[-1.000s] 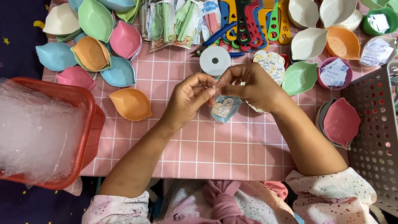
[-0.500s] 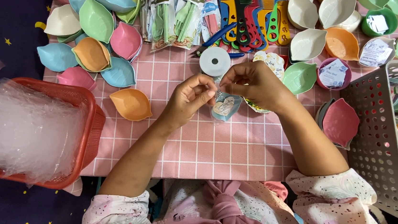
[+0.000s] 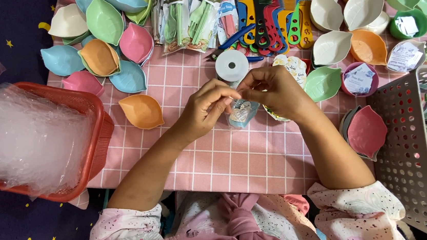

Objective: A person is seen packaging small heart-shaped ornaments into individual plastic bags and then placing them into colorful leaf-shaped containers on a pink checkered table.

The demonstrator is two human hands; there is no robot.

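— Clear plastic, I think: the small wrapped packet [image 3: 241, 112] sits at the centre of the frame, on the pink checked cloth [image 3: 251, 159]. The left hand [image 3: 205, 109] pinches its edge, and the right hand [image 3: 272, 91] pinches something thin just above it, maybe tape; I cannot tell.

— What could go wrong?

— The white tape roll [image 3: 231, 65] lies just above the hands. A quick pull may make the strip fold and stick on itself, or push the packet into the orange leaf dish [image 3: 142, 111] to the left.
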